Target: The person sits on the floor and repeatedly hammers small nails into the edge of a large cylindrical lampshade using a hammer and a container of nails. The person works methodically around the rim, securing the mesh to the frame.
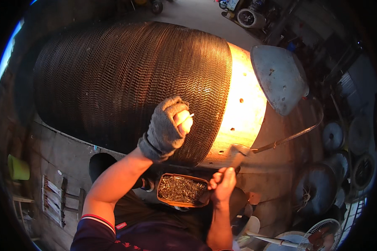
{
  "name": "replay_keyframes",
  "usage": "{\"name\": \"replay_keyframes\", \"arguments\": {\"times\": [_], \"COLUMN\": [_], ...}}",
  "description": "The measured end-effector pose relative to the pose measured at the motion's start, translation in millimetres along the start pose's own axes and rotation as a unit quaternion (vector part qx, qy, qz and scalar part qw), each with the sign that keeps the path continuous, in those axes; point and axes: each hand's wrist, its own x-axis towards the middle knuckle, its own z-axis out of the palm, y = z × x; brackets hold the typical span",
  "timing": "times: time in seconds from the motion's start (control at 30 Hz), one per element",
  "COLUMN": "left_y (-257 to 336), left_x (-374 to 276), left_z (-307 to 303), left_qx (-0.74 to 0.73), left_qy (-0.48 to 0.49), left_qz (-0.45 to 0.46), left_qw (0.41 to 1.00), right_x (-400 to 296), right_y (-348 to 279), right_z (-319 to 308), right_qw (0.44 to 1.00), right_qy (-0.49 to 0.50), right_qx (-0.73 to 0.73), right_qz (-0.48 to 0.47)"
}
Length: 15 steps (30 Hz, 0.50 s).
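A large drum [138, 78] lies before me, wrapped in close rows of dark, toothed-looking metal. Its right end is a bare, brightly lit band [240, 109], apparently wood, with a few dark holes. Over the wrapped part my left hand [168, 128], in a grey fingerless glove, is closed around a small white-tipped thing whose kind is unclear. My right hand [223, 185] grips a hammer [237, 159] by its handle. The blurred hammer head is near the lower edge of the bare band. Between my knees sits an open box [161, 198] of loose nails [182, 189].
A grey metal lamp shade [279, 78] on a bent rod [289, 138] overhangs the drum's right end. Round metal discs [315, 188] stand at right. A fan [322, 235] is at lower right; a slatted wooden piece [53, 199] and a green container [19, 168] are at left.
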Motion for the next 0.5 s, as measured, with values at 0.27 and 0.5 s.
{"name": "replay_keyframes", "arguments": {"times": [0.27,0.5], "left_y": [-12,-13], "left_x": [6,12], "left_z": [19,15], "left_qx": [0.053,0.054], "left_qy": [-0.01,-0.013], "left_qz": [0.013,-0.016], "left_qw": [0.998,0.998], "right_x": [-11,-15], "right_y": [4,9], "right_z": [8,2], "right_qw": [0.991,0.854], "right_qy": [-0.025,0.096], "right_qx": [-0.126,-0.337], "right_qz": [-0.037,-0.384]}}
